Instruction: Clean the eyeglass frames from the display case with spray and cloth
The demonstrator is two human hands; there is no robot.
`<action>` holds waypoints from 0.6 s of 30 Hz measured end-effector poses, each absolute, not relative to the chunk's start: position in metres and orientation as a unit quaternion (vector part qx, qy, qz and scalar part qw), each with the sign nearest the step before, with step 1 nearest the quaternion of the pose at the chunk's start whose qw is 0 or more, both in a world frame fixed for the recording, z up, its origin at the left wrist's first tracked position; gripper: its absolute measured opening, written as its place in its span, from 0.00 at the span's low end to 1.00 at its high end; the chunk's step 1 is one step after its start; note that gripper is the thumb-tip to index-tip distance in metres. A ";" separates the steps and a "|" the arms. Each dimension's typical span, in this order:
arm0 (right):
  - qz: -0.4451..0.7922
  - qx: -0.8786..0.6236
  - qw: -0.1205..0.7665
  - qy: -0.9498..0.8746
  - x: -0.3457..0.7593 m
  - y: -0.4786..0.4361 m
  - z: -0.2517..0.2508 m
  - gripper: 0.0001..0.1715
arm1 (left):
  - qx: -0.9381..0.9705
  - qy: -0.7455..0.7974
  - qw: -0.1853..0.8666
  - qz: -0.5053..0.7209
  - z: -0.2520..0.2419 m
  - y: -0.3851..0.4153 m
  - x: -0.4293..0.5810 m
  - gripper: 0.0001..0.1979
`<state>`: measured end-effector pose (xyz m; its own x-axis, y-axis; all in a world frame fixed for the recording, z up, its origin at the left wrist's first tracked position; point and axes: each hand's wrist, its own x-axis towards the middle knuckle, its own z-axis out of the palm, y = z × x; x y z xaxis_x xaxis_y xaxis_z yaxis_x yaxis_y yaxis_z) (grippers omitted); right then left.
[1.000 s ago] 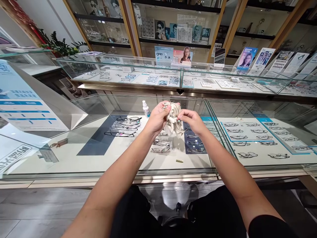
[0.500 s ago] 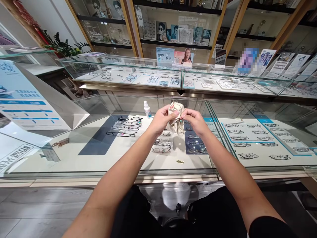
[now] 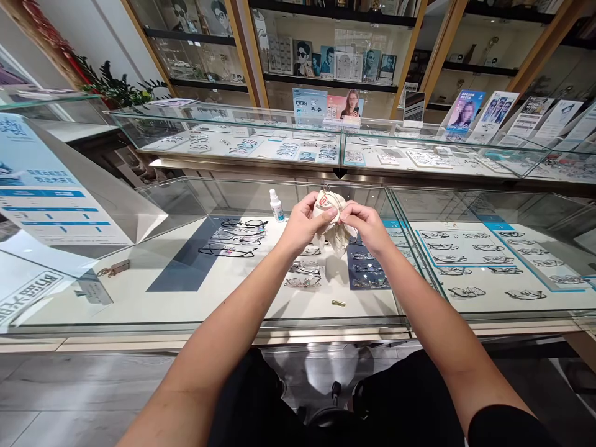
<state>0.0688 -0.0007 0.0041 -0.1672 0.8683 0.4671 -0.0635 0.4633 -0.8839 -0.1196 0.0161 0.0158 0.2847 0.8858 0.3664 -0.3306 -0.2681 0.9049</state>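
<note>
- Dark-framed glasses (image 3: pixel 228 251) lie inside the glass counter (image 3: pixel 242 298).
- A white bottle (image 3: pixel 276 208) stands upright, near the left hand.
- The left hand (image 3: pixel 300 223) pinches the cloth between thumb and fingers.
- The cream cloth (image 3: pixel 336 237), red-printed, hangs bunched between both hands, above the counter.
- The right hand's (image 3: pixel 363 225) fingers pinch its right side.

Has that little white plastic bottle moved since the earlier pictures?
No, the white plastic bottle keeps its place relative to the dark blue flat mat.

View from head, forward and down; glass counter (image 3: pixel 298 304) near, wall shelves (image 3: pixel 335 82) far.
</note>
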 end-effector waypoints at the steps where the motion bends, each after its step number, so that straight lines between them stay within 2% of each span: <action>1: 0.406 -0.314 0.565 -0.646 0.069 -0.001 0.004 0.19 | 0.577 0.244 0.559 0.543 0.015 0.016 -0.120 0.28; 6: 0.374 -0.325 0.564 -0.661 0.070 -0.002 0.005 0.21 | 0.571 0.257 0.581 0.521 0.012 0.018 -0.119 0.30; 12: 0.394 -0.325 0.545 -0.665 0.073 0.001 0.005 0.21 | 0.565 0.260 0.568 0.539 0.007 0.019 -0.119 0.29; 18: 0.397 -0.333 0.515 -0.683 0.074 0.001 0.005 0.25 | 0.572 0.247 0.555 0.551 0.007 0.014 -0.114 0.30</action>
<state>0.0740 0.0010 0.0054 -0.2474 0.8635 0.4394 0.0453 0.4633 -0.8850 -0.1144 0.0144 0.0072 0.2708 0.8943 0.3562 -0.3278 -0.2623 0.9076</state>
